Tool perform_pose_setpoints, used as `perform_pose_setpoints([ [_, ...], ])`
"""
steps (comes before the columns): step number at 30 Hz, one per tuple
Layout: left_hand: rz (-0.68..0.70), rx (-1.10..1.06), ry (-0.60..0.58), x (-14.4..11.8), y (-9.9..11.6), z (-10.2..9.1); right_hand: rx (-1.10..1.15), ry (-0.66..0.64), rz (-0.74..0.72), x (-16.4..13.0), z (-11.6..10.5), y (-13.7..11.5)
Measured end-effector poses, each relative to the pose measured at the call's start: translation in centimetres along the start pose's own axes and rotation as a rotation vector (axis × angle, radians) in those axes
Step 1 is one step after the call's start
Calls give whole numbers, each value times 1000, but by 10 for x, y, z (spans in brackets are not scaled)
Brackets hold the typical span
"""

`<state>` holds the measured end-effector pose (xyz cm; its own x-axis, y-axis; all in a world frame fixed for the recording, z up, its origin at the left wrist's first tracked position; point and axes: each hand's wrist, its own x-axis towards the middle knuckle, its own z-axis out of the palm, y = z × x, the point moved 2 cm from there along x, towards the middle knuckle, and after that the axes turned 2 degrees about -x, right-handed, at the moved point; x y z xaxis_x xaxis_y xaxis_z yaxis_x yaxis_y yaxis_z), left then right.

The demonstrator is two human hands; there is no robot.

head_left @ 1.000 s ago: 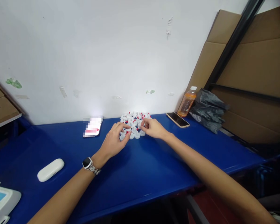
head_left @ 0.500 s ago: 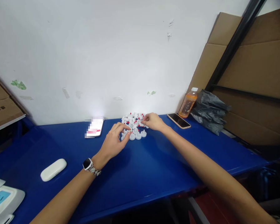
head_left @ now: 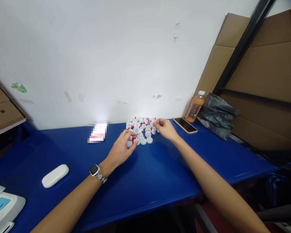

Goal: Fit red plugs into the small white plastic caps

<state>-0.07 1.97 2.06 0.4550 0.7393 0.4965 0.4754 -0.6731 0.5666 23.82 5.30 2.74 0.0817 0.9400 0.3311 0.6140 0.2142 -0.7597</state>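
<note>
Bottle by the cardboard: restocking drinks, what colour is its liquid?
Orange, under a white cap; bottle, head view.

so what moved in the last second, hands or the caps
The right hand slid from the near middle of the cluster of small white and red plastic caps to its far right edge. The left hand shifted slightly right, fingertips at the cluster's near left edge. What either hand pinches is too small to tell. The blue table and black phone stayed put.

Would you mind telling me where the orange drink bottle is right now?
The orange drink bottle stands at the table's far right, against the cardboard, between the dark phone and the crumpled grey bag.
</note>
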Motion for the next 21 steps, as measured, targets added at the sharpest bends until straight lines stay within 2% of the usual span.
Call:
perform_pose_setpoints([
  [4,10,2,-18,0,6,2,-266,-129,13,-2,-8,7],
  [12,4,11,-29,0,5,2,-567,-279,-37,6,-1,-9],
  [18,1,16,-19,0,5,0,-630,-231,-86,9,0,-14],
  [21,-15,-7,18,1,6,-3,-457,-146,-81,9,-2,-13],
])
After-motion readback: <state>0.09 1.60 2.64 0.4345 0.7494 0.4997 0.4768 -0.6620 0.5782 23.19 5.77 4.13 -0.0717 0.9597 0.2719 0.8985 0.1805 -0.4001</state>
